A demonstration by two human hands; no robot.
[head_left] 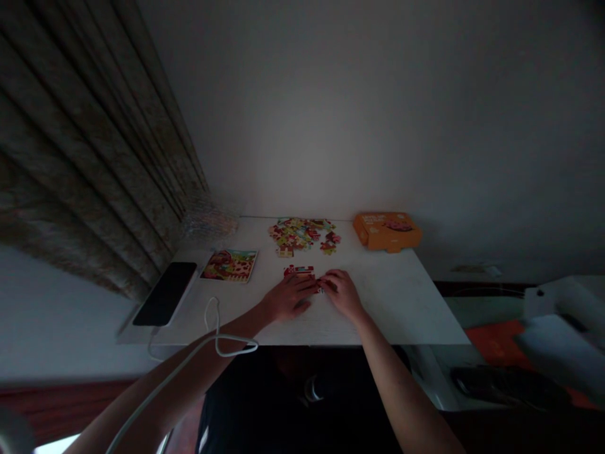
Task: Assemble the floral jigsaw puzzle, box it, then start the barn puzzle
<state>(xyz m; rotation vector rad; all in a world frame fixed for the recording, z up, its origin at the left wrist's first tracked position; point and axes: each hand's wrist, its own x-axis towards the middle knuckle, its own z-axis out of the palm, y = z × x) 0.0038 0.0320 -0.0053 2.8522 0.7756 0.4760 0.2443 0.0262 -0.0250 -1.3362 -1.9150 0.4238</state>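
Fingers (336,273) of the right hand (347,294) bend inward beside the red puzzle section (293,269) on the table (392,302), their grip unclear, while the left hand (285,298) lies outstretched over it, where uneven sideways pressure could push pieces apart.

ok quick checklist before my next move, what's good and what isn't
1. Left hand on the flat, red printed puzzle pieces: ok, its fingers lie over them.
2. Grip of the right hand: cannot tell, the fingers hide what is between them.
3. Rectangular, multicoloured farm picture in plain sight: ok, face up to the left, uncovered.
4. Multicoloured pile of loose puzzle pieces spread singly: not ok, many lie bunched together.
5. Thin white cable clear of the left forearm: not ok, it crosses the forearm in view; contact is unclear.
6. Orange cardboard box away from the hands: ok, at the far right of the white table.
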